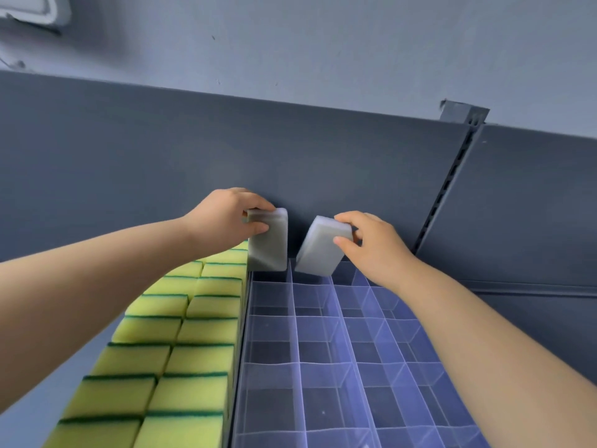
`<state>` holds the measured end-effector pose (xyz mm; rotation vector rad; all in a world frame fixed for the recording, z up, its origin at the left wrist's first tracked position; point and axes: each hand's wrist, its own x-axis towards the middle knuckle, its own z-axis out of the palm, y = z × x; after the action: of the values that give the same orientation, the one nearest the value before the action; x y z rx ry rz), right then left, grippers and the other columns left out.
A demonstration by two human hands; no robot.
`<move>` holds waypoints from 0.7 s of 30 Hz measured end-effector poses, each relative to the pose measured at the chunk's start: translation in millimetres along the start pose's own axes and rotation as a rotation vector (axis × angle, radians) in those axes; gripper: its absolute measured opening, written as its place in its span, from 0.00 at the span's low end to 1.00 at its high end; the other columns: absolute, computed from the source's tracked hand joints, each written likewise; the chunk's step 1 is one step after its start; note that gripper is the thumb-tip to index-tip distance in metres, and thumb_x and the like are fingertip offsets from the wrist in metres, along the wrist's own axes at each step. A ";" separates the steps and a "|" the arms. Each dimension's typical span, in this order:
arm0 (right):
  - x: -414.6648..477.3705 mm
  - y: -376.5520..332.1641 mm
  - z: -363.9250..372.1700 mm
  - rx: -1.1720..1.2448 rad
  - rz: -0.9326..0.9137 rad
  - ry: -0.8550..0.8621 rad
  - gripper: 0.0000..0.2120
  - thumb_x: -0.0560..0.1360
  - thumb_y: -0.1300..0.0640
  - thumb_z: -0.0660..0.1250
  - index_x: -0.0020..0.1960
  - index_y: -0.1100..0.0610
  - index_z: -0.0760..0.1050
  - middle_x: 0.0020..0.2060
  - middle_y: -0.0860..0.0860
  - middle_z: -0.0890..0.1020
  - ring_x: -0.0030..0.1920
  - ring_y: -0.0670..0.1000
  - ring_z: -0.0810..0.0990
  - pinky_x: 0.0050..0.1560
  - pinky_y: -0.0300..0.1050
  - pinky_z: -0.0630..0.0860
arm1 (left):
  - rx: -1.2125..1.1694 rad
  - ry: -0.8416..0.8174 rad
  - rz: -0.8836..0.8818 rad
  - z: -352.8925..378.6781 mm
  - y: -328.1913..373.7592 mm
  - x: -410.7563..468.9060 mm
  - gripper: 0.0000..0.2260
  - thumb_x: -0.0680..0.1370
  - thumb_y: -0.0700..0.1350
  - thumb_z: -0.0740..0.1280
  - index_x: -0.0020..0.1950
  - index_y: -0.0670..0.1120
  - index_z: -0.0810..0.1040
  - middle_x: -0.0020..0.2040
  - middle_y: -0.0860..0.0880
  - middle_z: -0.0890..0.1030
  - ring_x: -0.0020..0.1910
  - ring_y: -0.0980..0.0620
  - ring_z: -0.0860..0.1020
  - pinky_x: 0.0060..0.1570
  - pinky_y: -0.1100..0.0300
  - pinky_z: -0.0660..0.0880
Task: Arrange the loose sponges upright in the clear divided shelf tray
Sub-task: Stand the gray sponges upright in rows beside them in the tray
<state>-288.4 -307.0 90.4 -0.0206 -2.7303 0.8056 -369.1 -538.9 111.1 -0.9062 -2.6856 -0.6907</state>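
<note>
**Back row: two pale sponges at the compartments, seating not finished**

Step in hand: placing, both hands at once. The left hand holds the left sponge by its top end, fingers curled round it, thumb on the near face. This sponge stands upright at the rear left corner of the clear divided tray, close to the shelf's back panel. Its lower end is at the compartment mouth; I cannot tell whether it reaches the bottom.

The right hand pinches the right sponge at its upper end, thumb in front and the other fingers behind. This sponge is tilted, top leaning right, lower end over the next compartment of the back row. The two sponges are apart.

Every other compartment in view holds nothing. Rows of yellow-green sponges lie just left of the tray.

Judgement: task near its start. Next move calls for righting the right sponge until it is vertical, lining its lower end up between the dividers, then pushing both down. Thin clear dividers are hard to see; an edge could catch on one.
</note>
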 end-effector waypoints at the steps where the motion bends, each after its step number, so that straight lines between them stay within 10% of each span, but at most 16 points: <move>1: 1.6 -0.9 1.1 -0.002 -0.015 -0.006 0.17 0.77 0.56 0.63 0.65 0.51 0.69 0.53 0.45 0.71 0.48 0.47 0.72 0.50 0.37 0.65 | -0.002 -0.012 0.000 0.3 -0.7 0.4 0.15 0.74 0.45 0.70 0.61 0.50 0.78 0.55 0.52 0.78 0.54 0.53 0.74 0.52 0.67 0.65; 21: 9.2 8.2 32.3 -0.154 -0.101 -0.151 0.19 0.77 0.54 0.61 0.68 0.52 0.68 0.63 0.47 0.70 0.54 0.50 0.74 0.56 0.43 0.70 | 0.128 -0.200 0.124 23.2 0.4 5.8 0.16 0.74 0.45 0.70 0.62 0.50 0.78 0.58 0.52 0.78 0.58 0.54 0.73 0.52 0.72 0.61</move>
<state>-306.9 -316.3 62.7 0.1505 -2.9022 0.5895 -374.8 -524.1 93.2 -1.1516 -2.7758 -0.4165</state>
